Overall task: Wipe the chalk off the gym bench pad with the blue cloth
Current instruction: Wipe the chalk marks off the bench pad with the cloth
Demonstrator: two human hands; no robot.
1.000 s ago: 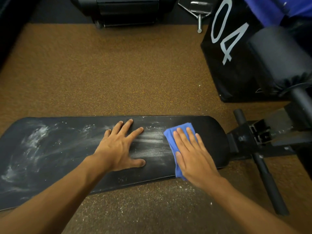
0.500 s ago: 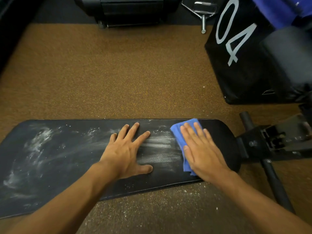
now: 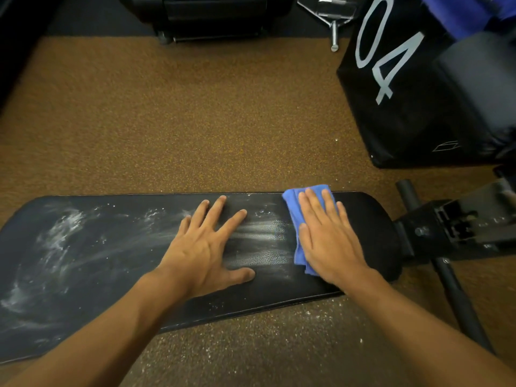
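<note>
A long black gym bench pad (image 3: 120,275) lies across the view, smeared with white chalk (image 3: 60,236) at its left end and streaked in the middle. My left hand (image 3: 206,247) rests flat on the pad's middle with fingers spread. My right hand (image 3: 326,236) presses flat on a folded blue cloth (image 3: 296,216) near the pad's right end. The cloth reaches the pad's far edge. The pad to the right of the cloth looks dark and free of chalk.
Speckled brown gym flooring (image 3: 195,121) surrounds the bench, with chalk dust on the floor in front. The bench's black metal frame and foot bar (image 3: 458,291) extend right. A black box marked "04" (image 3: 396,88) stands at far right. Dark equipment (image 3: 212,15) sits at the back.
My right hand has slid the blue cloth away from me toward the pad's far edge. The left hand stays planted in the same spot on the pad.
</note>
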